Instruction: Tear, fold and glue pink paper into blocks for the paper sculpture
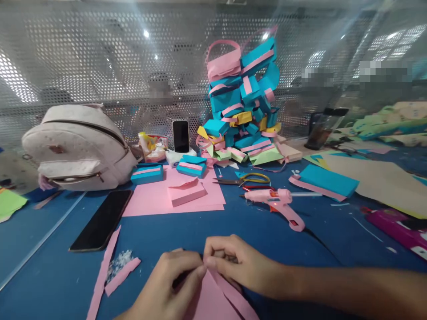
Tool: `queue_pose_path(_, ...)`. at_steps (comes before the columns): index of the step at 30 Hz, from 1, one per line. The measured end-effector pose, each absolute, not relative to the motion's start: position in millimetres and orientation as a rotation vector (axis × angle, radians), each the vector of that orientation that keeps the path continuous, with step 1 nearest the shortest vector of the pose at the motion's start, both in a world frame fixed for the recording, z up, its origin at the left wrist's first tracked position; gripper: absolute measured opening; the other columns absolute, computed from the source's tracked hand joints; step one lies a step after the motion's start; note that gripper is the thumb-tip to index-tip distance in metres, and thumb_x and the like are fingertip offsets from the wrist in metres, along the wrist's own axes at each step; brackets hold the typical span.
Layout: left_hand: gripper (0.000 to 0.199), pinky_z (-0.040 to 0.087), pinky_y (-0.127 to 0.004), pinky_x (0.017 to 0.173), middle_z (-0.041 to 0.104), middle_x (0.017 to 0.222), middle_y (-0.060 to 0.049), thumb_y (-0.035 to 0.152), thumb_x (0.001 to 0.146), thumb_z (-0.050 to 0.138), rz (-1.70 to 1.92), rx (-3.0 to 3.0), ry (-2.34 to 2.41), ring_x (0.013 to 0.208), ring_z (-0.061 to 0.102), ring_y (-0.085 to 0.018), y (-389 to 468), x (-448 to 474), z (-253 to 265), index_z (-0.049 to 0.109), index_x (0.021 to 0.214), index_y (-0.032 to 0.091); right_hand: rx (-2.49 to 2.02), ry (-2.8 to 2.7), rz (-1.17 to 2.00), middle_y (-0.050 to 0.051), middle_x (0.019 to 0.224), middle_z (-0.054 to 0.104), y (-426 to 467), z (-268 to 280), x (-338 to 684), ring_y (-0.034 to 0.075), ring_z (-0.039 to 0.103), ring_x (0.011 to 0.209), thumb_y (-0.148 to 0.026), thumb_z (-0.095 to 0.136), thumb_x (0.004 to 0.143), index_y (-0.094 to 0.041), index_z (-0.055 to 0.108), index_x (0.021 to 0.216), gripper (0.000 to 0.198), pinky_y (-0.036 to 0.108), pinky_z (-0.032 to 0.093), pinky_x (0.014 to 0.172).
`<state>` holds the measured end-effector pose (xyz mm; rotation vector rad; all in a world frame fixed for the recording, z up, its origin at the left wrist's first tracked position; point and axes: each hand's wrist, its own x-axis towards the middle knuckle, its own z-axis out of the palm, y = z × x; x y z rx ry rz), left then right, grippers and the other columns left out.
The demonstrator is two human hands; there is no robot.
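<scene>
Both hands meet at the top edge of a pink paper sheet (210, 295) at the front of the blue table. My left hand (173, 280) is closed, thumb and fingers pinching the paper's top. Close against it, my right hand (238, 262) pinches the same spot, where a narrow pink strip (233, 295) runs along the sheet's right side, partly separated from it. Whether the strip is fully loose there, the fingers hide. Left of the hands lie torn pink strips (102, 275) beside a small heap of white bits (120, 262).
A pink glue gun (280, 200) and yellow-handled scissors (247, 179) lie beyond my right hand. Small folded boxes, one pink (187, 192), sit on pink sheets (143, 202). A black phone (102, 220), white backpack (80, 146) and tall paper-box pile (227, 98) stand around.
</scene>
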<state>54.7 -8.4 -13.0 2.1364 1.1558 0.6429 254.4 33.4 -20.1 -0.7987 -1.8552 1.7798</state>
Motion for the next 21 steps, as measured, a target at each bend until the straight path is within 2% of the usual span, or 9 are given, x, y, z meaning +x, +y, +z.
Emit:
queue_pose_path(3, 0.038, 0.037, -0.023, 0.064, 0.055, 0.065, 0.001, 0.033, 0.102, 0.035, 0.569, 2.149, 1.211, 0.064, 0.050, -0.013, -8.7, 52.9, -14.7, 0.057, 0.073, 0.018, -0.772, -1.859, 1.830, -0.006, 0.060, 0.044, 36.2, -21.0, 256.6, 0.007, 0.038, 0.053, -0.038, 0.055, 0.094, -0.018, 0.052, 0.082, 0.024, 0.020, 0.025, 0.047)
queue_pose_path(8, 0.032, 0.039, -0.025, 0.066, 0.057, 0.066, 0.000, 0.042, 0.094, 0.052, 0.549, 2.080, 1.294, 0.070, 0.051, -0.016, -9.3, 55.7, -16.2, 0.063, 0.074, 0.019, -0.790, -1.838, 1.863, -0.005, 0.063, 0.046, 35.4, -16.4, 257.5, 0.008, 0.039, 0.056, -0.034, 0.055, 0.093, -0.018, 0.052, 0.082, 0.020, 0.021, 0.027, 0.050)
queue_pose_path(11, 0.039, 0.040, -0.026, 0.070, 0.054, 0.062, 0.000, 0.041, 0.096, 0.049, 0.485, 1.962, 1.316, 0.070, 0.050, -0.016, -8.8, 56.7, -14.6, 0.064, 0.067, 0.018, -0.815, -1.854, 1.774, -0.005, 0.063, 0.044, 33.0, -14.3, 257.0, 0.009, 0.038, 0.058, -0.033, 0.056, 0.092, -0.018, 0.051, 0.078, 0.021, 0.021, 0.028, 0.052)
queue_pose_path(17, 0.032, 0.041, -0.026, 0.068, 0.057, 0.067, -0.002, 0.034, 0.092, 0.054, 0.498, 1.802, 1.323, 0.071, 0.052, -0.017, -9.5, 53.5, -14.8, 0.068, 0.069, 0.017, -0.826, -1.843, 1.677, -0.005, 0.063, 0.044, 31.4, -16.8, 256.9, 0.009, 0.037, 0.059, -0.035, 0.054, 0.093, -0.018, 0.049, 0.075, 0.025, 0.022, 0.028, 0.052)
queue_pose_path(21, 0.036, 0.042, -0.026, 0.071, 0.059, 0.071, -0.002, 0.043, 0.092, 0.052, 0.531, 1.825, 1.390, 0.074, 0.054, -0.018, -10.0, 52.9, -17.3, 0.066, 0.072, 0.018, -0.816, -1.877, 1.719, -0.006, 0.063, 0.040, 34.2, -18.4, 258.8, 0.009, 0.035, 0.059, -0.035, 0.058, 0.089, -0.019, 0.046, 0.076, 0.024, 0.023, 0.026, 0.052)
